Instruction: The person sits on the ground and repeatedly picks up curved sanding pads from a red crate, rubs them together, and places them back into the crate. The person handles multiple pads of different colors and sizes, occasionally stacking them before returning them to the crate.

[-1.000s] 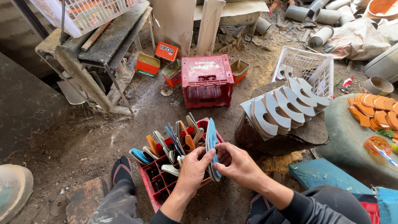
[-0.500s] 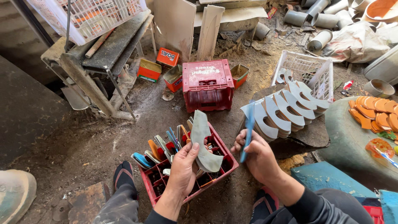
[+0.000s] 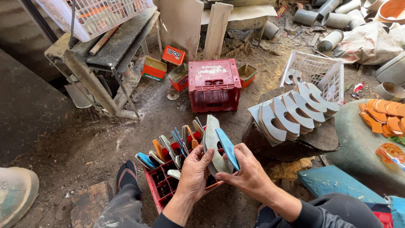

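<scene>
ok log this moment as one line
left hand: holds grey cut piece | right hand: holds blue piece against it | below: red crate of pieces | right: stacked grey pieces

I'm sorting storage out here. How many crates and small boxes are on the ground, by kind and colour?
Red plastic bottle crates: 2, one upturned, one holding pieces by the hands
White plastic mesh crates: 2, one on the ground, one on the bench
Small orange cardboard boxes: 4
Total: 8
</scene>
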